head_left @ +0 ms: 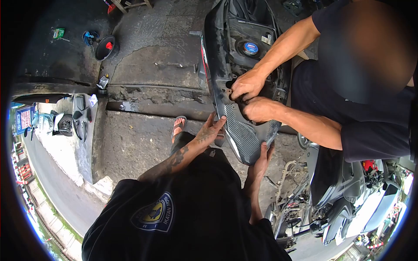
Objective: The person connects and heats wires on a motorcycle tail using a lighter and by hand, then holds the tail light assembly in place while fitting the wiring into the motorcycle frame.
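A scooter's tail cover with a carbon-fibre pattern lies in front of me, at the rear of the scooter body. My left hand grips its left edge, thumb on top and fingers partly hidden beneath. On the opposite side, my right hand holds the cover's lower right edge. A co-worker's two hands reach into the opening just above the cover; what their fingertips touch is hidden. Farther up the body sits a round fuel cap with a blue label.
The co-worker leans in from the right. Parked motorcycles and loose parts crowd the lower right. A black bucket with a red scoop stands at upper left. A raised concrete ledge crosses the floor; another scooter is by the road.
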Action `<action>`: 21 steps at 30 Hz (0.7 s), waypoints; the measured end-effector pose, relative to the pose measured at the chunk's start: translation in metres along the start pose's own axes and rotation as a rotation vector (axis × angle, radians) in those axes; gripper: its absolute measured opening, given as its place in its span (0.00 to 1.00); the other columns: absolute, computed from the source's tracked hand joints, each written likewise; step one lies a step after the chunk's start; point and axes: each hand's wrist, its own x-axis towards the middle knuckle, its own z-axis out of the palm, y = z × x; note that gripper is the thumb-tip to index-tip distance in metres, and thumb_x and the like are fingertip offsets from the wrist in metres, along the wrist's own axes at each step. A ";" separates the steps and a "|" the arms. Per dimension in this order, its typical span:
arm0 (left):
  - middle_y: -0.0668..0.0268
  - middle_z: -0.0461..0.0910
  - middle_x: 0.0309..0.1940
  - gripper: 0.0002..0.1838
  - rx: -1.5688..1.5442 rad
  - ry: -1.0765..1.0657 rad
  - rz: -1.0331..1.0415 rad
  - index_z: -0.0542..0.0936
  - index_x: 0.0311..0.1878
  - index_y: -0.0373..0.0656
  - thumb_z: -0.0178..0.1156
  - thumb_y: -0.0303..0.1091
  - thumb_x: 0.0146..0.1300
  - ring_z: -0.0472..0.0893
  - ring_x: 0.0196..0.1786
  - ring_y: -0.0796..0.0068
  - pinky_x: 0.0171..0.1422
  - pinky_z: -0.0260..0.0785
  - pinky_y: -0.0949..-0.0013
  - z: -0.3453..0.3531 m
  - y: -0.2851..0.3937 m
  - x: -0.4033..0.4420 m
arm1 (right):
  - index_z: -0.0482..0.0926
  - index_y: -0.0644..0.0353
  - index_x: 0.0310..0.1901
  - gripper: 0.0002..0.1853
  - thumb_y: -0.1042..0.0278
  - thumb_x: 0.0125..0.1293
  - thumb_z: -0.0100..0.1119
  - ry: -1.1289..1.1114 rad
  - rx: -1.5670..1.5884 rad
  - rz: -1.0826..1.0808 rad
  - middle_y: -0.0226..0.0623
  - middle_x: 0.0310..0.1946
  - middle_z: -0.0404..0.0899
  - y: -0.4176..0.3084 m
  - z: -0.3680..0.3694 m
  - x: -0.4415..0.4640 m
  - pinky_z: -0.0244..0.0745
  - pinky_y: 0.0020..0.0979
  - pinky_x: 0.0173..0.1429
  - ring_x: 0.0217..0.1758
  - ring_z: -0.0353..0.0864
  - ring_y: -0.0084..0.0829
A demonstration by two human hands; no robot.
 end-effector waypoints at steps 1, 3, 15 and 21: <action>0.52 0.70 0.59 0.57 -0.007 -0.006 -0.003 0.36 0.78 0.40 0.58 0.64 0.64 0.80 0.51 0.64 0.56 0.75 0.64 0.000 0.000 0.000 | 0.51 0.60 0.75 0.37 0.60 0.71 0.56 0.009 -0.014 0.000 0.50 0.72 0.55 0.002 -0.002 0.001 0.56 0.40 0.73 0.72 0.59 0.44; 0.52 0.70 0.59 0.57 -0.007 -0.002 -0.004 0.36 0.78 0.40 0.58 0.64 0.64 0.80 0.51 0.64 0.56 0.75 0.64 0.000 0.000 0.000 | 0.51 0.60 0.75 0.37 0.59 0.71 0.56 0.017 -0.030 0.001 0.49 0.72 0.55 0.004 -0.004 0.002 0.56 0.40 0.73 0.72 0.59 0.44; 0.52 0.70 0.59 0.54 0.002 0.008 0.011 0.40 0.78 0.41 0.58 0.63 0.65 0.81 0.50 0.64 0.54 0.75 0.64 -0.001 -0.003 0.002 | 0.52 0.59 0.75 0.37 0.59 0.70 0.56 0.016 -0.051 -0.020 0.49 0.72 0.56 0.005 -0.006 0.003 0.56 0.40 0.73 0.72 0.60 0.43; 0.57 0.74 0.54 0.51 0.020 0.026 0.002 0.44 0.78 0.44 0.57 0.62 0.66 0.80 0.49 0.67 0.54 0.74 0.63 -0.003 -0.008 0.007 | 0.52 0.60 0.75 0.36 0.61 0.71 0.56 0.014 -0.020 -0.023 0.49 0.72 0.56 0.003 -0.002 0.001 0.56 0.39 0.73 0.72 0.59 0.43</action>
